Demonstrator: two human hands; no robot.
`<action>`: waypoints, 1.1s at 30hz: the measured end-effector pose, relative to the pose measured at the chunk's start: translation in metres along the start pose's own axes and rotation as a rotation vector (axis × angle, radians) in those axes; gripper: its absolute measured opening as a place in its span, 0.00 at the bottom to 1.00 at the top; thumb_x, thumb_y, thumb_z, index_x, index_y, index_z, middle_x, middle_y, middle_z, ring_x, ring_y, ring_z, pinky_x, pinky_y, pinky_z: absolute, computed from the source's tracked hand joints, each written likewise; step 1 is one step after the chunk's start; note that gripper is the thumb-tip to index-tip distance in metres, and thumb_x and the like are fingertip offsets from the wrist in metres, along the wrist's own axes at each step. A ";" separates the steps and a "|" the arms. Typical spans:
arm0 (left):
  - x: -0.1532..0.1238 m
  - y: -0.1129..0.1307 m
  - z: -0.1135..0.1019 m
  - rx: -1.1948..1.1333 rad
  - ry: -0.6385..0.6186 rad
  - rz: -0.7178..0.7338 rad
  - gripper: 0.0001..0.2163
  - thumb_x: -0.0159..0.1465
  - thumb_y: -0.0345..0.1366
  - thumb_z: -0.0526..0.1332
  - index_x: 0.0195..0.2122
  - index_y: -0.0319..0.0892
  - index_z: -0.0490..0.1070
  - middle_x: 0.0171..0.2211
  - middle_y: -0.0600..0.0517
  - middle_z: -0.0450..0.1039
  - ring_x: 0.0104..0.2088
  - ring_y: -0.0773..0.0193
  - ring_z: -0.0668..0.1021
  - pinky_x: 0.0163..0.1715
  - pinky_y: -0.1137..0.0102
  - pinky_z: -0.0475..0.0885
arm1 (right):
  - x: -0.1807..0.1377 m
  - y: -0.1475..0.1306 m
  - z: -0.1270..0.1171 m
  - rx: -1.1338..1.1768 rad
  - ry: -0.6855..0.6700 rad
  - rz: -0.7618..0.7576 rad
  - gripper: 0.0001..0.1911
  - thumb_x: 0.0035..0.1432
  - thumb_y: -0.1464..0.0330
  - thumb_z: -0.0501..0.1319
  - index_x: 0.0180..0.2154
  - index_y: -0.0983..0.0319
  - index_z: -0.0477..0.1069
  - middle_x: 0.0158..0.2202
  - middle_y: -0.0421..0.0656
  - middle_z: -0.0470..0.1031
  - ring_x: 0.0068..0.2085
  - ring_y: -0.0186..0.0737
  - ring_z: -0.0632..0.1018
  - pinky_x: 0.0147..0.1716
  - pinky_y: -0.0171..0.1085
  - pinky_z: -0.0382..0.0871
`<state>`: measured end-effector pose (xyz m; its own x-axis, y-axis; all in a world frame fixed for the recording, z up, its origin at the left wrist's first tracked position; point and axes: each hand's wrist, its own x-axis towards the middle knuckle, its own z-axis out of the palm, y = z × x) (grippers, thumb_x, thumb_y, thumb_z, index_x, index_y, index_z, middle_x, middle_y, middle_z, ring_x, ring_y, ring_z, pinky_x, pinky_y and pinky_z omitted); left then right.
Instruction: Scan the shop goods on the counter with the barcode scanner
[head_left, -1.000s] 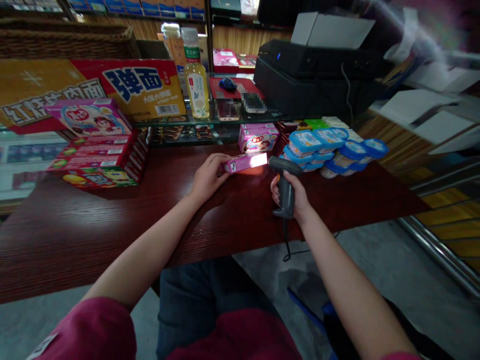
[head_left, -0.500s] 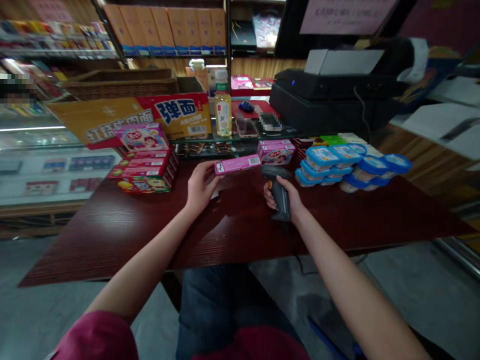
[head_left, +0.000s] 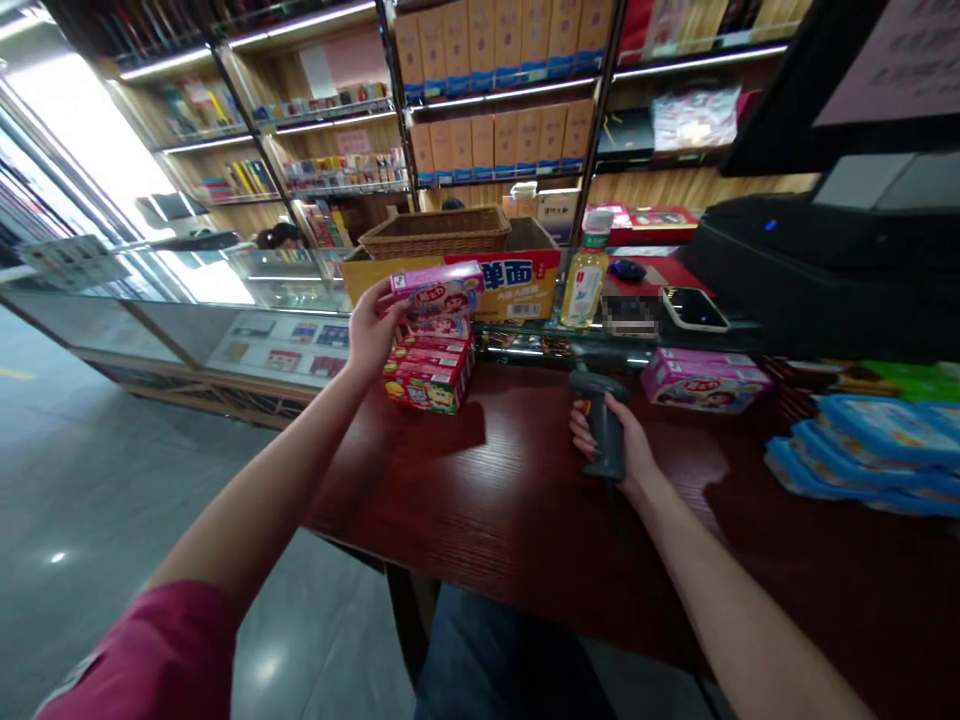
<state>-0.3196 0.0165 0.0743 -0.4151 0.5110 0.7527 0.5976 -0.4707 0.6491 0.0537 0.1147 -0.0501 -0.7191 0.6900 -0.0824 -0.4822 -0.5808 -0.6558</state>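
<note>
My left hand grips the left end of a pink snack box, holding it just above a stack at the table's left. That stack has another pink box on top, partly hidden, and several red boxes below. My right hand is wrapped round the handle of a dark grey barcode scanner, held over the table. Beyond the scanner, to its right, pink boxes stand on the table.
Blue-lidded tubs are stacked at the right. Along the back stand a printed carton with a wicker basket, a drink bottle and a phone. A black machine stands at the back right.
My left hand has carried the pink box from the middle of the table to the left, over the stack. My view has swung left. The right hand still holds the scanner.
</note>
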 end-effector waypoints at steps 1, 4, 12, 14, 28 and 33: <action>0.007 -0.006 -0.005 -0.036 -0.017 -0.024 0.20 0.60 0.45 0.71 0.51 0.44 0.75 0.50 0.47 0.80 0.49 0.57 0.82 0.53 0.61 0.78 | -0.002 -0.001 -0.001 0.010 -0.001 -0.012 0.15 0.57 0.57 0.66 0.37 0.63 0.73 0.26 0.40 0.66 0.21 0.30 0.64 0.13 0.28 0.61; 0.016 -0.019 -0.018 -0.123 -0.069 -0.114 0.21 0.58 0.46 0.72 0.51 0.44 0.77 0.49 0.48 0.81 0.48 0.58 0.82 0.51 0.63 0.78 | -0.005 -0.001 -0.002 0.014 -0.002 -0.030 0.16 0.56 0.57 0.66 0.36 0.64 0.73 0.26 0.39 0.65 0.20 0.30 0.63 0.13 0.28 0.61; -0.012 -0.043 -0.040 -0.095 -0.190 -0.277 0.23 0.55 0.49 0.73 0.48 0.43 0.79 0.45 0.48 0.82 0.44 0.58 0.83 0.46 0.64 0.79 | -0.003 0.001 0.001 -0.001 0.010 -0.032 0.17 0.55 0.57 0.67 0.36 0.66 0.73 0.26 0.39 0.64 0.21 0.29 0.63 0.13 0.27 0.61; -0.016 -0.050 -0.037 -0.032 -0.189 -0.277 0.22 0.55 0.50 0.72 0.47 0.42 0.80 0.44 0.47 0.83 0.44 0.57 0.82 0.45 0.64 0.79 | -0.003 0.001 0.001 -0.001 0.011 -0.022 0.17 0.55 0.57 0.67 0.36 0.66 0.73 0.26 0.40 0.64 0.21 0.29 0.64 0.13 0.27 0.61; -0.008 -0.075 -0.023 0.271 0.013 -0.175 0.22 0.54 0.38 0.71 0.50 0.41 0.75 0.48 0.45 0.80 0.46 0.55 0.83 0.50 0.59 0.77 | -0.004 0.002 0.001 0.003 0.022 -0.061 0.16 0.56 0.57 0.66 0.37 0.65 0.73 0.26 0.40 0.66 0.21 0.31 0.64 0.13 0.28 0.61; -0.011 -0.071 -0.023 0.351 0.034 -0.172 0.26 0.53 0.37 0.71 0.54 0.42 0.70 0.45 0.47 0.79 0.43 0.57 0.82 0.49 0.59 0.77 | -0.007 0.002 0.002 0.016 0.016 -0.068 0.16 0.58 0.57 0.64 0.37 0.64 0.72 0.26 0.39 0.65 0.20 0.30 0.64 0.14 0.27 0.61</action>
<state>-0.3733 0.0272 0.0227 -0.5486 0.5343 0.6430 0.7129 -0.1029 0.6937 0.0564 0.1078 -0.0497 -0.6762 0.7350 -0.0502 -0.5377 -0.5390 -0.6483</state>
